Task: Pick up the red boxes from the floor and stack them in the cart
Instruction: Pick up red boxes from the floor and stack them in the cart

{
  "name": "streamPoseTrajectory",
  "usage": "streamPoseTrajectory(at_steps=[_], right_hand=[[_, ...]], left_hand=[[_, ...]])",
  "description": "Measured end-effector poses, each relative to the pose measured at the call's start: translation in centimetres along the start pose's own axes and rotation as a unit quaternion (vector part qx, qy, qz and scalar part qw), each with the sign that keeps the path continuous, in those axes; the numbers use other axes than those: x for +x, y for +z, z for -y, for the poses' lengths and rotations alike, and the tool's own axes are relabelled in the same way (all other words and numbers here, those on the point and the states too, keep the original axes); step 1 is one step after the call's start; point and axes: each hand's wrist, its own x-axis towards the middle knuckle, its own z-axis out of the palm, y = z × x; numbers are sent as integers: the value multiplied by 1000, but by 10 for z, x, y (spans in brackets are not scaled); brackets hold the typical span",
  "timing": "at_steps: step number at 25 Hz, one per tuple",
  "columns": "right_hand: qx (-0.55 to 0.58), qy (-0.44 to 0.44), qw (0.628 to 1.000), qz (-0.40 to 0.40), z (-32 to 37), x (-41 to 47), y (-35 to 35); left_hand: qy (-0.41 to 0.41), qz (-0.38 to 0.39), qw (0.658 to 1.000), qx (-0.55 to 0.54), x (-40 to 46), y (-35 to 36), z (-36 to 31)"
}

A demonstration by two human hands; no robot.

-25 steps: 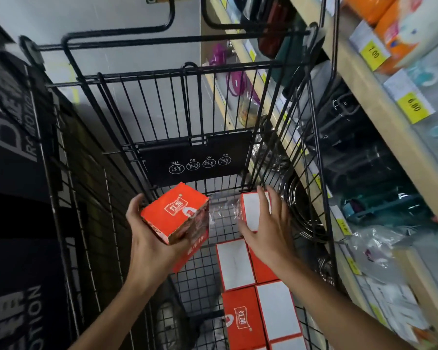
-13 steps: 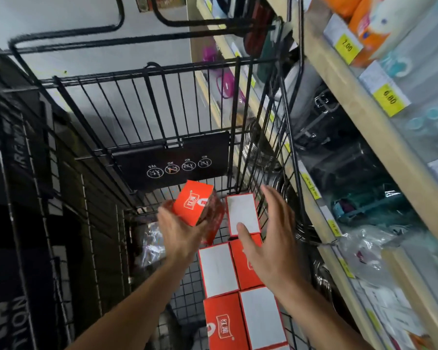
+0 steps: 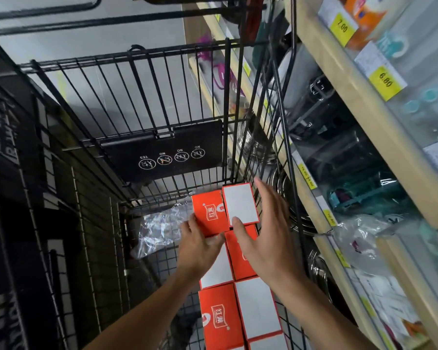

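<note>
A black wire shopping cart (image 3: 162, 97) fills the view. Several red boxes with white faces lie in two rows along its right side. My left hand (image 3: 200, 248) grips a red box (image 3: 209, 214) with a white logo and sets it down at the far end, beside a white-faced box (image 3: 240, 203). My right hand (image 3: 268, 238) hovers flat with fingers spread over the right row, its thumb touching the white-faced box. Nearer me lie another red box (image 3: 219, 317) and a white-faced one (image 3: 258, 306).
Crumpled clear plastic (image 3: 159, 228) lies on the cart floor left of the boxes. A black sign panel (image 3: 167, 152) hangs on the cart's far wall. Store shelves (image 3: 352, 102) with yellow price tags stand close on the right; dark panels line the left.
My left hand has carried the red box forward and down from mid-air into the cart's far end, next to the white-faced box. My right hand stayed over the right row.
</note>
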Motion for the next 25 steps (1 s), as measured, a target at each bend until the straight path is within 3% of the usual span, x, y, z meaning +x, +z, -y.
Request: streamPoseTrajectory(at_steps=[4,12,17,25], right_hand=[[14,5,999,34,16,6,-8],[-28,-94,992,76,123,20,-111],[-80,-175,981,25,207,19,-203],[-150,-214,962,-80,305,-38,-295]], left_hand=[[9,17,992,121,2,-45,-13],[245,-6,961,127,-77,-249,-165],[367,-54,901,223,-154,-355,-253],[495,-83,838,213,-247,-436,-313]])
